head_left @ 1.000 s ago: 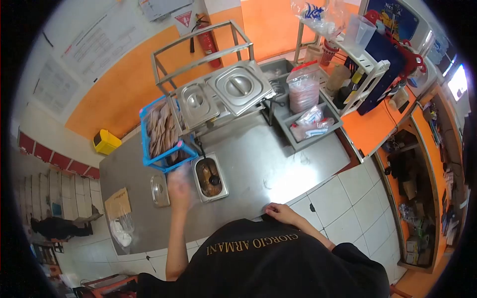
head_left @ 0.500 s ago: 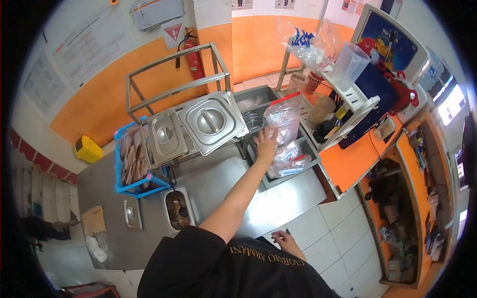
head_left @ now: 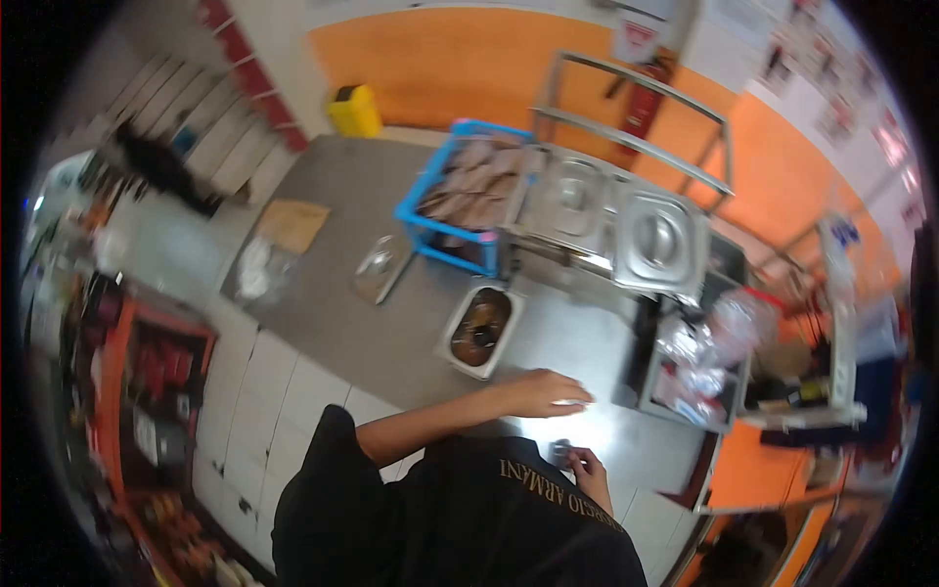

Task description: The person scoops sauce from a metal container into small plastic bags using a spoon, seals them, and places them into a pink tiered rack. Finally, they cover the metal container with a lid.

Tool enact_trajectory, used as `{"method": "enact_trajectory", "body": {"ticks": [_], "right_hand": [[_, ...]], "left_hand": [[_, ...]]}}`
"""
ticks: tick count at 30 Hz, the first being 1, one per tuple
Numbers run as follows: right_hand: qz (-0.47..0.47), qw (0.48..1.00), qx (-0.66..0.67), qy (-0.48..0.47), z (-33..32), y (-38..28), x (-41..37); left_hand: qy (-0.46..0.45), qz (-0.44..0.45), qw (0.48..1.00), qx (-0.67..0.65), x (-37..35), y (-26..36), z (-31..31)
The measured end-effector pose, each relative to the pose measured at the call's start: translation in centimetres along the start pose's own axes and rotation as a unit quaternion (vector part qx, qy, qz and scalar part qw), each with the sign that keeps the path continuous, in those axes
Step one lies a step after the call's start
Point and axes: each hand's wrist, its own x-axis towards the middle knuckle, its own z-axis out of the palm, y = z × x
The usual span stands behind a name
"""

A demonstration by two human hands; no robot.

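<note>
My left hand [head_left: 544, 393] is over the steel table, its fingers closed around a small whitish thing [head_left: 572, 401] whose kind is too blurred to tell. Lower down, close to my shirt, my right hand [head_left: 590, 472] grips a small grey object [head_left: 560, 453] that I cannot make out. A steel pan of brown sauce [head_left: 479, 333] with dark pieces in it stands up and left of my left hand. The grey divided bin [head_left: 646, 391], holding clear plastic bags [head_left: 738, 323], lies to the right of both hands.
A blue basket [head_left: 416, 210] of brown flat packets sits behind the sauce pan. Beside it are two lidded steel pans [head_left: 657, 245] under a metal frame. A steel lid [head_left: 377, 256], brown paper [head_left: 293, 225] and a plastic bag [head_left: 259, 269] lie leftward. Another person [head_left: 161, 166] is at far left.
My left hand has come back from the grey bin toward my body and now holds something whitish. My view has swung left. The right hand has risen over the table's edge.
</note>
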Motion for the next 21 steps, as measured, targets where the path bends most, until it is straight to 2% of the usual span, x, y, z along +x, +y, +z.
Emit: {"method": "enact_trajectory", "body": {"ticks": [2, 3, 4, 5, 7, 8, 10, 13, 14, 16, 17, 19, 21], "right_hand": [[0.020, 0.998, -0.029, -0.052, 0.4, -0.5, 0.8], [0.012, 0.995, -0.061, -0.076, 0.7, 0.3, 1.6], [0.010, 0.994, -0.069, -0.084, 1.0, -0.9, 1.7], [0.013, 0.989, -0.099, -0.106, 1.5, -3.0, 1.6], [0.014, 0.983, -0.131, -0.131, 2.3, -4.6, 1.6], [0.006, 0.980, -0.143, -0.137, 2.5, -4.8, 1.9], [-0.011, 0.978, -0.155, -0.141, 3.4, -5.6, 2.5], [0.005, 0.974, -0.189, -0.126, 4.4, -7.4, 2.2], [0.005, 0.974, -0.192, -0.121, 4.7, -7.4, 2.4], [-0.027, 0.971, -0.201, -0.124, 5.2, -7.3, 2.5], [-0.008, 0.970, -0.205, -0.129, 5.3, -7.4, 2.5], [-0.014, 0.971, -0.197, -0.132, 5.6, -6.8, 2.7], [-0.020, 0.975, -0.177, -0.137, 6.0, -6.6, 2.8]], "left_hand": [[0.174, -0.163, 0.970, -0.047, -6.9, -0.8, -3.0], [0.299, -0.188, 0.936, 0.003, -9.8, -3.6, -3.3], [0.370, -0.193, 0.908, 0.032, -12.3, -5.6, -5.1], [0.403, -0.267, 0.863, 0.147, -14.5, -7.7, -7.1], [0.460, -0.317, 0.776, 0.292, -18.4, -13.8, -10.3], [0.465, -0.318, 0.773, 0.293, -19.0, -15.6, -11.1], [0.433, -0.462, 0.690, 0.351, -19.9, -18.6, -12.8], [0.435, -0.497, 0.669, 0.342, -19.7, -24.3, -13.4], [0.437, -0.493, 0.672, 0.338, -19.4, -25.1, -13.6], [0.377, -0.584, 0.671, 0.257, -18.8, -24.1, -13.9], [0.375, -0.586, 0.673, 0.253, -18.9, -23.3, -13.5], [0.314, -0.591, 0.692, 0.271, -19.0, -21.4, -13.0], [0.316, -0.599, 0.688, 0.261, -19.2, -20.4, -12.1]]}}
